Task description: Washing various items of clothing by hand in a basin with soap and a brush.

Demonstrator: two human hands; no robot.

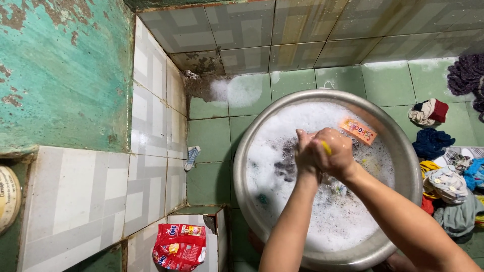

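Observation:
A large round metal basin (pixel 408 151) full of white foam and soaking clothes stands on the green tiled floor. Both my hands are pressed together over the middle of the basin. My left hand (pixel 305 153) and my right hand (pixel 335 153) grip a small yellow piece of cloth (pixel 327 148) between them; only a sliver of it shows. An orange cloth piece with print (pixel 359 130) floats in the foam just beyond my right hand.
A pile of coloured clothes (pixel 448 181) lies right of the basin, with a dark purple cloth (pixel 466 74) farther back. A red detergent packet (pixel 179 246) rests on a tiled ledge at lower left. A small striped sock (pixel 192 156) lies by the wall. Tiled walls close in on left and back.

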